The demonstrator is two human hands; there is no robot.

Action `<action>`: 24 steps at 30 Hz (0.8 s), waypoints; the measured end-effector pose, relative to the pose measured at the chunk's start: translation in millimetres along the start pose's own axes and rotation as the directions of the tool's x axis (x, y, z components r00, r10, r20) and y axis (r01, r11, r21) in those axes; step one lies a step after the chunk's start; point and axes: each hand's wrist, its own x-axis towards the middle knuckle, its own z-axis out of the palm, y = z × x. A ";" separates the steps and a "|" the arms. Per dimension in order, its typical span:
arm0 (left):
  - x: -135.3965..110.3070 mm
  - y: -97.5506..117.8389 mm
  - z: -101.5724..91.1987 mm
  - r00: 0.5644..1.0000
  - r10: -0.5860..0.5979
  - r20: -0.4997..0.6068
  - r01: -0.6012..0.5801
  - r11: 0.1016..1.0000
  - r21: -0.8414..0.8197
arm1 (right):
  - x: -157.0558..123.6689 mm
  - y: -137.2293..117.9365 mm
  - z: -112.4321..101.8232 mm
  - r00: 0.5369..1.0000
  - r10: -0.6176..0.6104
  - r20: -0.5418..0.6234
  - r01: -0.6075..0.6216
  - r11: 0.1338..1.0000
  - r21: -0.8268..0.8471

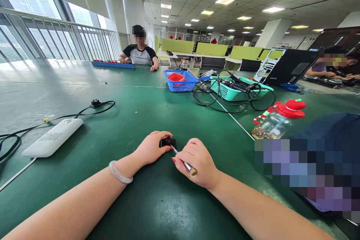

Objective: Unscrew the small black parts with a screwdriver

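On the green table top, my left hand (153, 147) is closed round a small black block-like part (168, 142), thumb and fingers on its sides. What kind of part it is I cannot make out. My right hand (198, 163) grips a slim screwdriver (189, 166) with a silver handle and a brass-coloured end. The thin shaft slants up to the left, and its tip meets the black part; the exact point of contact is too small to tell. A pale bangle (120, 172) sits on my left wrist.
A white power adapter (53, 137) with black cables lies left. Ahead are a blue basket (180, 87) with a red tray and a green basket (233, 93) with tangled cables. A red-lidded bottle (277, 120) stands right, beside dark cloth (332, 131). A person (142, 54) sits opposite.
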 end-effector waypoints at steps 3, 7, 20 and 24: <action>0.1 -1.2 0.3 1.000 0.012 0.008 -0.012 1.000 0.001 | 0.4 2.0 -0.4 1.000 -0.001 -0.006 0.002 0.999 0.032; 0.2 -2.3 0.5 0.999 0.042 0.012 -0.042 0.999 0.019 | 1.0 2.2 -1.2 0.999 -0.048 0.023 0.047 0.998 0.041; -1.8 -1.9 0.5 0.999 0.041 0.018 -0.041 0.999 0.008 | 2.3 11.8 -0.8 0.993 0.097 -0.063 -0.089 0.989 0.119; -1.9 -2.8 1.2 0.998 0.058 0.027 -0.059 0.998 0.021 | 1.3 11.3 -3.6 0.984 0.148 -0.101 -0.130 0.978 0.163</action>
